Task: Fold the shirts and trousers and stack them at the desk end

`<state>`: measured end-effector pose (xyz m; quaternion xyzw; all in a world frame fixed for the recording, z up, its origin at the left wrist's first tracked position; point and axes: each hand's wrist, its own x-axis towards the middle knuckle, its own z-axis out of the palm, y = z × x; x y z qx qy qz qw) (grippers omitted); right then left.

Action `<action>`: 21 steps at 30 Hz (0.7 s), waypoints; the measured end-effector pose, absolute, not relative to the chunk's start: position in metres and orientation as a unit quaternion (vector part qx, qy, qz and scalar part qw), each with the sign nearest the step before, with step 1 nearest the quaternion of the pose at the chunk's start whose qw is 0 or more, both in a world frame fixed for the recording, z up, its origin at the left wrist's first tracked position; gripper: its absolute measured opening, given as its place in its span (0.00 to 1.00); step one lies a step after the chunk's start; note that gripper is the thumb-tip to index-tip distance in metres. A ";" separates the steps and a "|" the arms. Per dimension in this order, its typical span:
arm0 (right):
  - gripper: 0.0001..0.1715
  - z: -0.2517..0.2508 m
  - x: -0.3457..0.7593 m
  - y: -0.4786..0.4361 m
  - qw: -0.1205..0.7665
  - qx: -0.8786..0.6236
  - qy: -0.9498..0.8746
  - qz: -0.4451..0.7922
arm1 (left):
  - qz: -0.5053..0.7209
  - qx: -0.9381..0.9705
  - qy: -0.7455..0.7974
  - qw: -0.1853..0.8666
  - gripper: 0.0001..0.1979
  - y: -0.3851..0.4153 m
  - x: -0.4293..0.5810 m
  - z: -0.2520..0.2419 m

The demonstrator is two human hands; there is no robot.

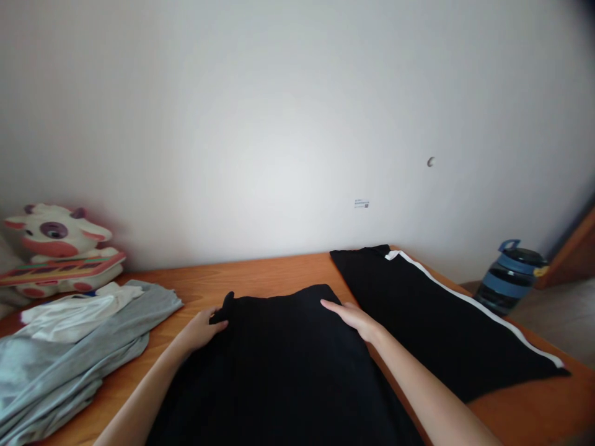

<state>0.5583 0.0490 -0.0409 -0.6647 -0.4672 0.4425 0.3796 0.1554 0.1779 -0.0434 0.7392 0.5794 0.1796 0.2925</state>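
Black garment [283, 365], lower centre: likely light, limp; best held by upper corners. Left hand [203, 329] pinches one; right hand [352, 317] flattish, grip unclear.

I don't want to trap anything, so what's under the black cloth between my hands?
The wooden tabletop shows beyond the far edge of the black cloth and along its sides, so probably continues underneath. Whatever else lies beneath is covered and can't be seen.
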 end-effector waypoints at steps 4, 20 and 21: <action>0.25 -0.037 0.566 0.044 0.410 -0.640 -0.461 0.459 | 0.275 0.704 0.581 0.301 0.22 0.175 0.178 -0.035; 0.38 0.021 0.640 -0.121 0.617 -0.714 -0.288 0.162 | 0.360 0.820 0.337 0.291 0.27 0.215 0.424 0.112; 0.38 0.026 0.658 -0.117 0.623 -0.718 -0.281 0.134 | 0.361 0.829 0.325 0.277 0.25 0.224 0.463 0.129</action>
